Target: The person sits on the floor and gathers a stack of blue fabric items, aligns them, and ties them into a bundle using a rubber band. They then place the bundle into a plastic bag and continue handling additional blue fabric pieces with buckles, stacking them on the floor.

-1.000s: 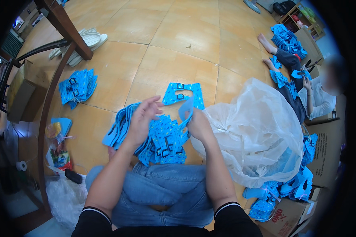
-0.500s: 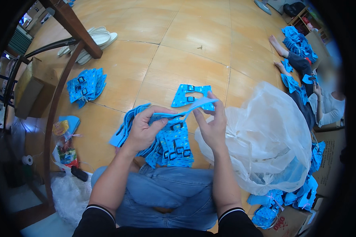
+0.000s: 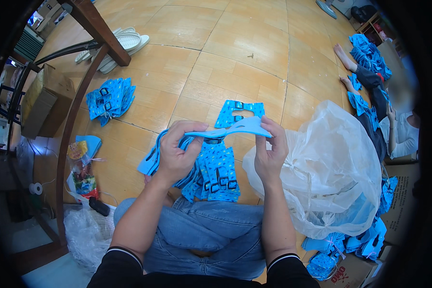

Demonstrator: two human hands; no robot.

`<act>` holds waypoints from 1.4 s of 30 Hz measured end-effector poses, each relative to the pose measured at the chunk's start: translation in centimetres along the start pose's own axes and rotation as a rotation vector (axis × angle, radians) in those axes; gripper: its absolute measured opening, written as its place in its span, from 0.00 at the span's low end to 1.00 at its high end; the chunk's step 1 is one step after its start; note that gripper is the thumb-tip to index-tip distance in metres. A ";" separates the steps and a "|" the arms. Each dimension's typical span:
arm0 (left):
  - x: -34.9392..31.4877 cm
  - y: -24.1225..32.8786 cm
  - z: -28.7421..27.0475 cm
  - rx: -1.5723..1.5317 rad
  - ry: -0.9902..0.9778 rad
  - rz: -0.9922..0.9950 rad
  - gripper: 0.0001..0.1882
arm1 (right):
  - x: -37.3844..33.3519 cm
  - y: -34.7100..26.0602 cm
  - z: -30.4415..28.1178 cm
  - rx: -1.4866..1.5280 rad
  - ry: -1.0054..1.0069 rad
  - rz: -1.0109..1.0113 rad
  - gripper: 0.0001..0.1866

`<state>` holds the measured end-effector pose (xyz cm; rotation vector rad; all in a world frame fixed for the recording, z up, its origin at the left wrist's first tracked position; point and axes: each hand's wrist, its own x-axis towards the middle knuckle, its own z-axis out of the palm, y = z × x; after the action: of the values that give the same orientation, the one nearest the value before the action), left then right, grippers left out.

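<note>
We look down on a tan tiled floor (image 3: pixel 240 53), the broadest thing in view. On it, to the right, a cloudy white plastic bag (image 3: pixel 336 168) bulges beside the right forearm. At the lower edge we see folded legs in blue jeans (image 3: pixel 201 235). A dark brown wooden frame (image 3: pixel 98 33) stands on the left, and at the far right another person (image 3: pixel 402 137) sits with legs stretched out, partly lost in the dark rim. A brown cardboard box (image 3: pixel 48 101) leans at the left, beyond the frame.

Just in front of the jeans lies a pile of blue patterned pieces (image 3: pixel 218 168) with black buckles, fanned and overlapping. A smaller stack of the same kind (image 3: pixel 111 101) rests on the floor farther left, near some white sandals (image 3: pixel 128 41).

Above the pile we find the left hand (image 3: pixel 175 153) and the right hand (image 3: pixel 272 149), well apart. Between them is a light-blue piece (image 3: pixel 245 127), bent upward toward its right end: the left thumb and fingers pinch one end, the right thumb and fingertips the other. Just past it, partly covered by it in our view, one buckled piece (image 3: pixel 238 114) lies flat on the floor. Smallest, at lower left, we spot a white spool (image 3: pixel 35 188).
</note>
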<state>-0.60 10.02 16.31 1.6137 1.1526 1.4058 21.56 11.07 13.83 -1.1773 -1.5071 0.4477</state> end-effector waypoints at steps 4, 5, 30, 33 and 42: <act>0.1 -0.4 0.4 -0.012 0.066 0.038 0.09 | 0.0 0.1 0.1 0.002 -0.003 -0.005 0.08; 0.1 -0.4 0.3 -0.008 0.067 0.037 0.09 | 0.0 0.1 0.1 0.002 -0.006 -0.004 0.08; 0.4 -2.0 1.1 -0.363 0.164 -0.348 0.16 | 1.0 0.0 -1.5 0.823 -0.170 0.880 0.21; 0.5 -2.2 0.9 -0.326 0.249 -0.387 0.15 | 0.8 -0.8 -1.6 0.922 -0.219 0.818 0.26; 0.4 -2.6 1.0 -0.347 0.336 -0.415 0.14 | 0.6 0.2 -1.0 0.527 -0.146 0.607 0.25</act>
<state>-0.07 11.34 13.93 0.8593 1.2581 1.5232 22.59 11.30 14.31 -1.1671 -1.0226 1.2780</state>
